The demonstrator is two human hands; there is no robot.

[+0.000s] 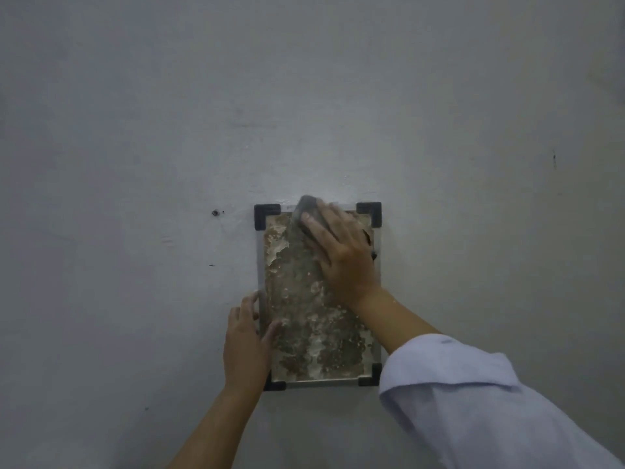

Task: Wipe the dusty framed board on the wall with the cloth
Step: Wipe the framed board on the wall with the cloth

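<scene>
A small framed board [314, 319] hangs on the wall, with a silver rim, black corner caps and a blotchy brown, dusty face. My right hand [341, 255] lies over its upper right part and presses a grey cloth [307, 208] against the top edge with fairly straight fingers. My left hand [247, 340] steadies the board's lower left side: its fingers lie on the wall outside the rim and its thumb rests on the dusty face.
The grey wall [135, 130] fills the view. A small screw or hole [215, 212] sits left of the board's top corner. My pale blue sleeve [473, 401] covers the lower right.
</scene>
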